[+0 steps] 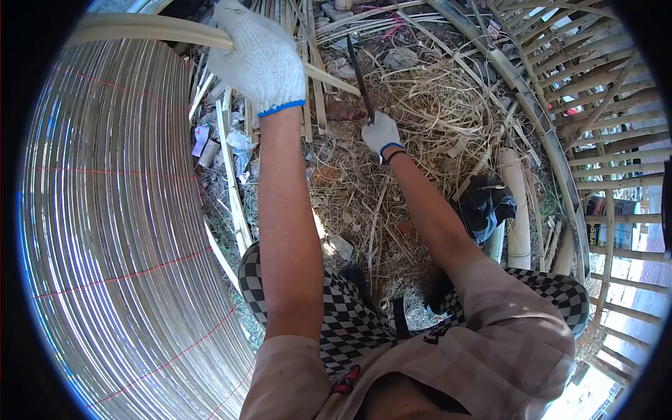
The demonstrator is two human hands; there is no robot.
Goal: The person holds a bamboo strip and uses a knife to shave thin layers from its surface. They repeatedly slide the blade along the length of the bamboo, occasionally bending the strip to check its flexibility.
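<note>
A white knitted glove with a blue cuff covers my left hand (262,63), which is closed round a long pale bamboo strip (150,29). The strip runs from the upper left, through the hand, down to the knife. My right hand (381,133), also gloved, grips a long dark-bladed knife (359,77) pointing up and away. The strip's right end is close to the blade; whether they touch I cannot tell. The knife's handle is hidden in my right hand.
A slatted bamboo screen with red cords (133,210) stands at left. Shavings (448,105) litter the ground. At right are a black bag (483,203), a bamboo pole (516,203) and a curved bamboo lattice (609,150). More strips (318,98) lie ahead.
</note>
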